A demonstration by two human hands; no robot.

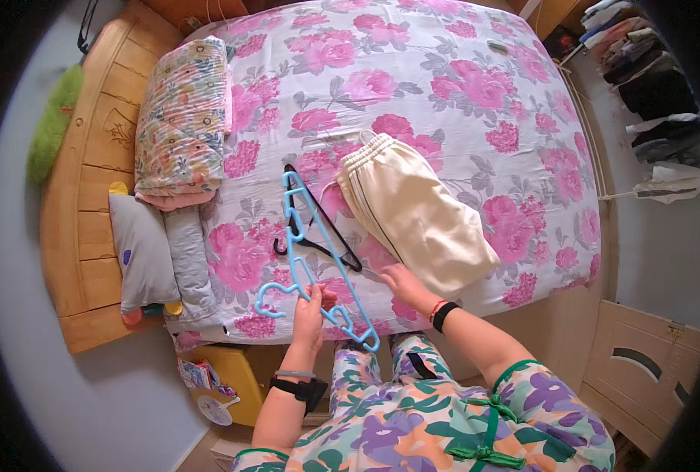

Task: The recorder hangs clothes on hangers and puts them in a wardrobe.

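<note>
My left hand [312,304] grips a light blue plastic clothes hanger [298,259] near the base of its hook, holding it above the bed with the hook towards the left. A black hanger [329,221] lies beyond it on the floral bedsheet, partly covered by the blue one. To the right, cream trousers [412,212] with an elastic waistband and dark side piping lie folded, waistband away from me. My right hand [402,282] is beside their lower left edge, fingers extended and holding nothing; whether it touches the fabric I cannot tell.
A folded patterned quilt [181,118], a grey pillow [143,253] and a rolled pale cloth [189,259] are at the left by the wooden headboard [99,189]. A yellow bedside cabinet [237,377] stands lower left. Hanging clothes [659,88] line the right side.
</note>
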